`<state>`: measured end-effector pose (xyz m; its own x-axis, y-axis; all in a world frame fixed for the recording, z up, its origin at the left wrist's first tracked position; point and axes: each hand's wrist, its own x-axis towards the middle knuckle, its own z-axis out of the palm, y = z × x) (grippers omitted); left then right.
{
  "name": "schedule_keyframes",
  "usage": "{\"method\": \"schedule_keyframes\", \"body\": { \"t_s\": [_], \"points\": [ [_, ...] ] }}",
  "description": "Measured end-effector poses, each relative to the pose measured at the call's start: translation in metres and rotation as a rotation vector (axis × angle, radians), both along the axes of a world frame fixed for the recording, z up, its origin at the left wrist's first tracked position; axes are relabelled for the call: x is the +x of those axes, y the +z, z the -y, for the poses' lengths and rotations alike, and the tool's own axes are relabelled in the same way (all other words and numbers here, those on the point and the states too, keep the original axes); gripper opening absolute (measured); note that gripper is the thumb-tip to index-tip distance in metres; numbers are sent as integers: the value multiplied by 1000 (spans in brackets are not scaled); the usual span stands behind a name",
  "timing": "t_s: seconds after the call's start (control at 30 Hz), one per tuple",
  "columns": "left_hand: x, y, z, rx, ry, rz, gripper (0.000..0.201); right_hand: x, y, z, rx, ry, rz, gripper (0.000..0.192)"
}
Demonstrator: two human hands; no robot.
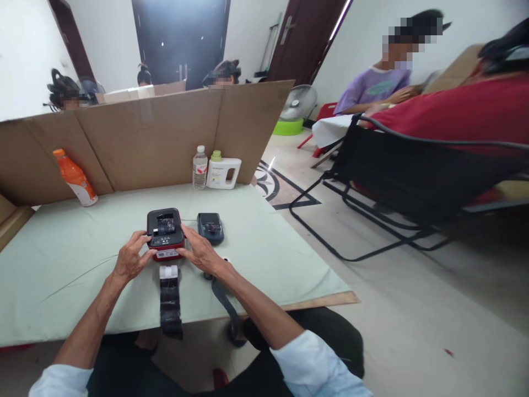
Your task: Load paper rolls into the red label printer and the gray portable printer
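Observation:
A small red-and-black label printer (165,231) sits on the pale green table (61,270), its top open. My left hand (131,258) grips its left side and my right hand (198,251) grips its right side. A white roll (168,271) lies just in front of it, with a dark strip of tape (171,306) trailing over the table's near edge. A second, dark blue printer (210,227) stands just right of my right hand. A dark strap (225,306) hangs off the table under my right forearm.
A cardboard screen (144,138) walls the table's far side. An orange bottle (75,177) leans at the back left; a clear water bottle (200,167) and a white jug (223,172) stand at the back. A black chair (397,182) and seated people are to the right.

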<state>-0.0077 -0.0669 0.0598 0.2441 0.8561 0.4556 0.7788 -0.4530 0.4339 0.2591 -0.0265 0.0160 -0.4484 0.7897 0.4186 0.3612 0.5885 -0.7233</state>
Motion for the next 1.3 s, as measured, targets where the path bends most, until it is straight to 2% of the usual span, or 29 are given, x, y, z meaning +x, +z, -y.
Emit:
{"method": "schedule_keyframes", "body": {
  "t_s": [0.47, 0.63, 0.8, 1.07, 1.3],
  "points": [
    [2, 12, 1, -71, -17, -37, 28, -6, -2, -2, -14, -43, 7, 93],
    [2, 12, 3, -69, -23, 3, 37, -3, -3, -1, 37, -7, 5, 83],
    [-2, 21, -1, -95, -50, 31, 36, -3, -2, 0, 44, -20, 19, 76],
    [-8, 27, -26, -130, -35, 85, 35, -3, 0, 0, 65, -23, 24, 71],
    [8, 33, -56, -143, -133, -55, 28, -1, 11, -2, 88, -31, 64, 65]
  ]
}}
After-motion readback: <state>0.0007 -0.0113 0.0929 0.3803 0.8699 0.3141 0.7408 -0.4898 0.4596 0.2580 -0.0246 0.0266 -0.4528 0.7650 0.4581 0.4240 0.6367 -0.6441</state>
